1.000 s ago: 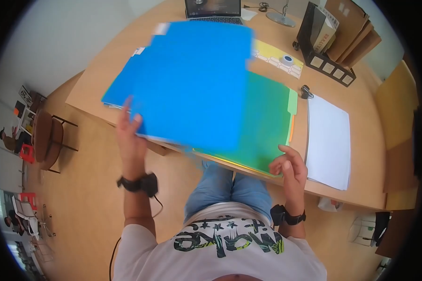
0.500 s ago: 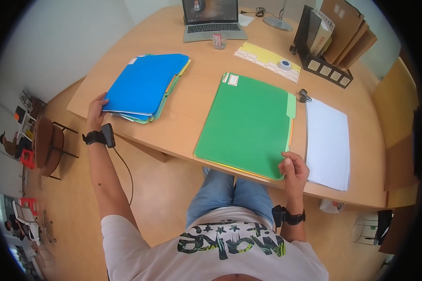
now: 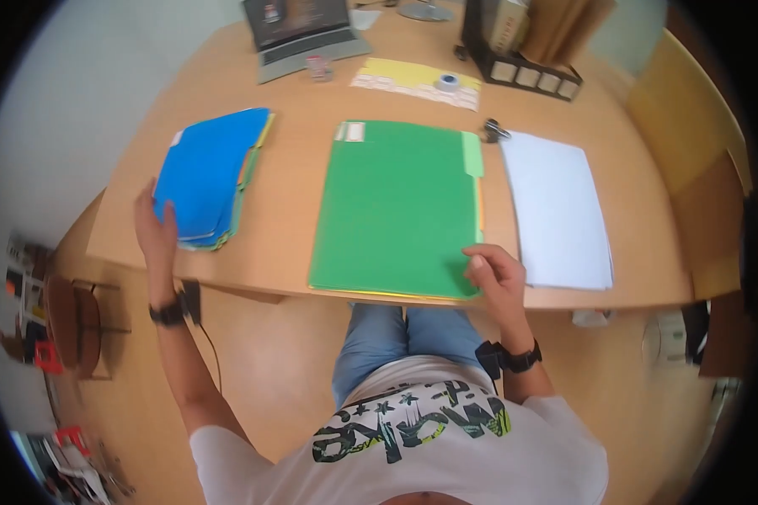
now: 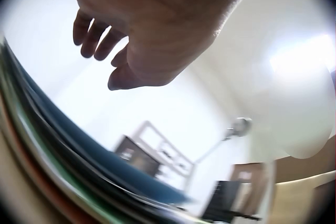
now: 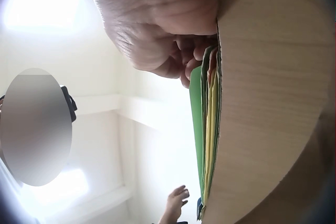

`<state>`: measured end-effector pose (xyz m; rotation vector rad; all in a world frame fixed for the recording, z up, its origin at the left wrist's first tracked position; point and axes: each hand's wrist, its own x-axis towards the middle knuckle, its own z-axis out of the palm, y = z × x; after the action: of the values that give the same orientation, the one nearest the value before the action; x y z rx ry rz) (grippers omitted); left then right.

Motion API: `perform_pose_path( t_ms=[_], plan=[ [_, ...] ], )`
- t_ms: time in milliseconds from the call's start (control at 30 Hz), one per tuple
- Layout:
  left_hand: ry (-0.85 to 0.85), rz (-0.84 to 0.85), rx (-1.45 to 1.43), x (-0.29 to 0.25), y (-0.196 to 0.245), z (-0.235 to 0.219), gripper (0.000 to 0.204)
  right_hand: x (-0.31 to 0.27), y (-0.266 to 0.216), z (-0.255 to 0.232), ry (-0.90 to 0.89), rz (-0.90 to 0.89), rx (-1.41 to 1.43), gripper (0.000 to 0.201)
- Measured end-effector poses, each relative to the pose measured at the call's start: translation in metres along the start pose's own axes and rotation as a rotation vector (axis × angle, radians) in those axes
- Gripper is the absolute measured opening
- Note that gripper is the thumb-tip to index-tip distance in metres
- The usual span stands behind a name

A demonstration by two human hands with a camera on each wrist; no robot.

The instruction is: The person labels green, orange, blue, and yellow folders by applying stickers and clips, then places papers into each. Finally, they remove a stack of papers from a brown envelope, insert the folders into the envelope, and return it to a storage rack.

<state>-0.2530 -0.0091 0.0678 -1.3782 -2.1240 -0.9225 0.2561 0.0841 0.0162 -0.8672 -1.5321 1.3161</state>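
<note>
In the head view a blue folder (image 3: 206,168) tops a stack of folders at the left of the table. My left hand (image 3: 154,223) is at the stack's near left corner, its fingers loosely bent. The left wrist view shows that hand (image 4: 142,29) raised above the stack's edges (image 4: 94,150), holding nothing. A green folder (image 3: 396,206) with a white label lies in front of me on yellow and other folders. My right hand (image 3: 499,276) rests at its near right corner with loosely curled fingers; in the right wrist view the fingers (image 5: 184,58) overlap the folder edges.
White paper (image 3: 556,210) lies at the right, with a black binder clip (image 3: 495,130) near its top. Farther back are a yellow label sheet (image 3: 387,71) bearing a tape roll (image 3: 448,82), a small clear box (image 3: 318,67), a laptop (image 3: 312,50) and a black file holder (image 3: 535,78).
A blue folder carried in front of me by my left hand came down onto the left stack. That hand then came off the stack's corner. The right hand stayed at the green folder's corner.
</note>
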Motion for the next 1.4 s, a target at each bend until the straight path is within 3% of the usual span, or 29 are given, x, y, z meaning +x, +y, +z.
perform_pose_path(
  t_ms=[33,67,100,133,200,267,400,533,733,767,900,1000,1200,1300,1400],
  plan=[
    [-0.138,-0.018,-0.296,-0.018,0.061,-0.006,0.042,0.0,0.001,0.0,-0.009,-0.003,0.007,0.017],
    [-0.291,0.112,-0.315,-0.038,0.106,-0.007,0.042,0.0,0.003,-0.002,-0.022,-0.004,0.012,0.017],
    [-0.357,0.347,-0.398,-0.063,0.149,-0.006,0.043,0.0,0.005,-0.003,-0.029,-0.006,0.019,0.017],
    [-0.453,0.485,-0.506,-0.086,0.175,0.004,0.047,0.0,0.007,-0.004,-0.04,-0.01,0.025,0.017],
    [-0.591,0.627,-0.35,-0.105,0.235,-0.001,0.056,0.001,0.009,-0.005,-0.057,-0.023,0.018,0.017],
    [-0.625,0.565,-0.394,-0.116,0.252,0.014,0.06,0.0,0.008,-0.006,-0.061,-0.037,-0.01,0.017],
    [-0.588,0.533,-0.405,-0.119,0.257,0.034,0.06,-0.007,-0.02,-0.018,-0.062,-0.093,-0.241,0.016],
    [-0.614,0.5,-0.476,-0.116,0.253,0.036,0.056,-0.009,-0.024,-0.064,0.11,-0.249,-0.457,0.02],
    [-0.646,0.484,-0.555,-0.109,0.25,0.036,0.048,-0.017,-0.043,-0.11,0.096,-0.182,-0.97,0.052],
    [-0.645,0.502,-0.561,-0.107,0.249,0.035,0.045,-0.02,-0.038,-0.117,0.039,-0.104,-0.974,0.061],
    [-0.586,0.502,-0.601,-0.115,0.25,0.04,0.028,-0.024,-0.029,-0.123,0.014,-0.129,-1.022,0.056],
    [-0.393,0.537,-0.544,-0.129,0.255,0.049,0.018,-0.027,-0.025,-0.122,0.014,-0.166,-1.069,0.05],
    [-0.273,0.447,-0.627,-0.134,0.256,0.052,0.015,-0.029,-0.019,-0.121,0.02,-0.22,-1.105,0.037],
    [-0.338,0.276,-0.808,-0.134,0.254,0.049,0.015,-0.031,-0.017,-0.12,0.036,-0.23,-1.067,0.03],
    [-0.522,0.104,-1.028,-0.131,0.243,0.052,0.017,-0.033,-0.017,-0.122,0.057,-0.23,-0.954,0.024]
  ],
)
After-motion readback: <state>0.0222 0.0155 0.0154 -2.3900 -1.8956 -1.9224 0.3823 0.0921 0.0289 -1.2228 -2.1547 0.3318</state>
